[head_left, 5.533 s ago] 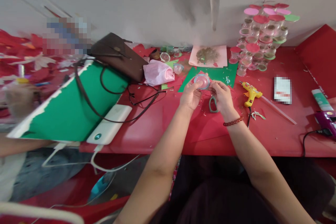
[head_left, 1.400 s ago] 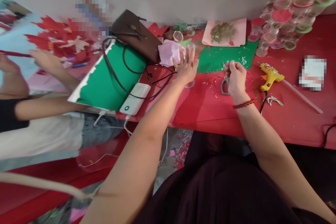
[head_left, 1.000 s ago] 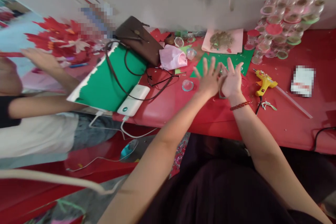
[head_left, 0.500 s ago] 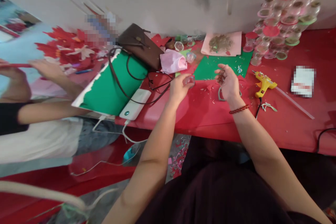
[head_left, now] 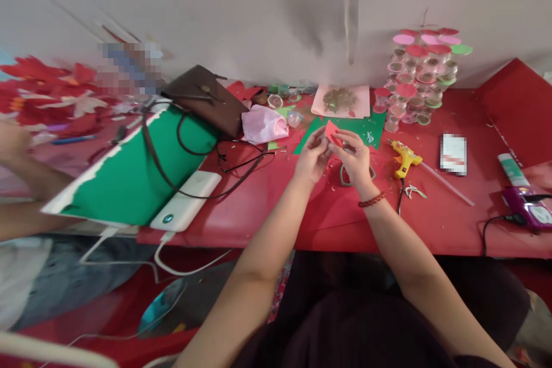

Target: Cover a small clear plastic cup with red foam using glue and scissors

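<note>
Between my two hands is a small piece of red paper [head_left: 332, 129], raised above the red table. My left hand [head_left: 312, 156] is closed at its left and lower side, fingertips against it. My right hand [head_left: 354, 155], with a red bead bracelet on the wrist, pinches its right edge. Whether a clear cup sits beneath the paper is hidden by my fingers. Partly covered by my right hand, grey-green scissors handles [head_left: 346, 176] lie on red paper sheets. To the right lies a yellow glue gun [head_left: 404, 160] with a long clear glue stick.
Stacked clear cups with coloured discs [head_left: 416, 77] stand at the back. Behind my hands lies a green sheet [head_left: 376, 126] with scraps. A brown bag [head_left: 211, 98], glasses [head_left: 241, 164] and a white power bank [head_left: 187, 201] are leftward. At far left is another person's arm [head_left: 26, 184].
My hands have come together, and red paper now shows between them. The small clear cup seen in my left hand earlier is out of sight. The view has turned rightward.
</note>
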`<state>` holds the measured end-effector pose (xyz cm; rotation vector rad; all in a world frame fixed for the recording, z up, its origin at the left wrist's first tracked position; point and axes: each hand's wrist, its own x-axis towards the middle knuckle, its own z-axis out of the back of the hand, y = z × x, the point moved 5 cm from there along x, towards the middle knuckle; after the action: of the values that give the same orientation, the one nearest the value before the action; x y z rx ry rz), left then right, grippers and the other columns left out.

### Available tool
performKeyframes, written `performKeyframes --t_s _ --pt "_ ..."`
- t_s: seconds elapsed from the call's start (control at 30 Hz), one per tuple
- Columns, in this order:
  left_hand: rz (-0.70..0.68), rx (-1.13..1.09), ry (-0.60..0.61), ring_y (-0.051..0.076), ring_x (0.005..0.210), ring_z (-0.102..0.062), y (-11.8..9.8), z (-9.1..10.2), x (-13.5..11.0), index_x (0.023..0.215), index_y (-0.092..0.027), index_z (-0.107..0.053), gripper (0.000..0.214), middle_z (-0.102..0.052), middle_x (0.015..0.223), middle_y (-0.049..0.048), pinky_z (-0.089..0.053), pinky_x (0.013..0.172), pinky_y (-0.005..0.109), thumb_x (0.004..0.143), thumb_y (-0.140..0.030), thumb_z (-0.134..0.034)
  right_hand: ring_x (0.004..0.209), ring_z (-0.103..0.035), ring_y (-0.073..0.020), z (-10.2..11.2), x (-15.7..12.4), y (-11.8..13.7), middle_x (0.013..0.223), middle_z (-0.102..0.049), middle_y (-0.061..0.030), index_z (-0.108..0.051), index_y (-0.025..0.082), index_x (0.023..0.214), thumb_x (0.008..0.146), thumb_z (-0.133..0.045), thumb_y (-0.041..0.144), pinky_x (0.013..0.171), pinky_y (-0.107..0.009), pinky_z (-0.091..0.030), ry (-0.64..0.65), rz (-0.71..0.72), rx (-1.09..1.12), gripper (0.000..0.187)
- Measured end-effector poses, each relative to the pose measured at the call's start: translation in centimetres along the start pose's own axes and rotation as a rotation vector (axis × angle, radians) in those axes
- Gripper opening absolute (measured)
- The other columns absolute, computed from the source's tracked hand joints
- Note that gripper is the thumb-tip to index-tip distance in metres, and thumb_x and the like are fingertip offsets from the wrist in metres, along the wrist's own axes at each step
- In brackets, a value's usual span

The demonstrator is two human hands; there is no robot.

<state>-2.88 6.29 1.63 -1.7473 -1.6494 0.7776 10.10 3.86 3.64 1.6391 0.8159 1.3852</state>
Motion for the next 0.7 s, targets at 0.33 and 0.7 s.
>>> performKeyframes --t_s 0.33,0.7 --pt "0.089 -0.122 -0.060 0.006 0.060 -0.061 -0.2 -0.7 -0.1 0.086 -0.024 -0.067 0.014 -0.062 0.067 -0.0076 -0.053 0.072 0.019 0.088 -0.013 -0.075 0.107 -0.067 -0.0266 0.4 -0.7 2.3 0.106 -0.081 -0.0051 -0.084 0.034 0.093 0.090 -0.074 0.034 0.108 -0.051 -0.049 -0.050 0.214 -0.326 0.010" --pt "0.060 -0.056 -0.034 0.008 0.067 -0.067 -1.1 -0.9 -0.4 0.089 -0.022 -0.069 0.020 -0.068 0.072 -0.0066 -0.053 0.074 0.021 0.078 -0.012 -0.083 0.091 -0.070 -0.0248 0.6 -0.4 2.3 0.090 -0.081 -0.0034 -0.081 0.031 0.083 0.092 -0.071 0.038 0.097 -0.044 -0.052 -0.062 0.227 -0.259 0.015"
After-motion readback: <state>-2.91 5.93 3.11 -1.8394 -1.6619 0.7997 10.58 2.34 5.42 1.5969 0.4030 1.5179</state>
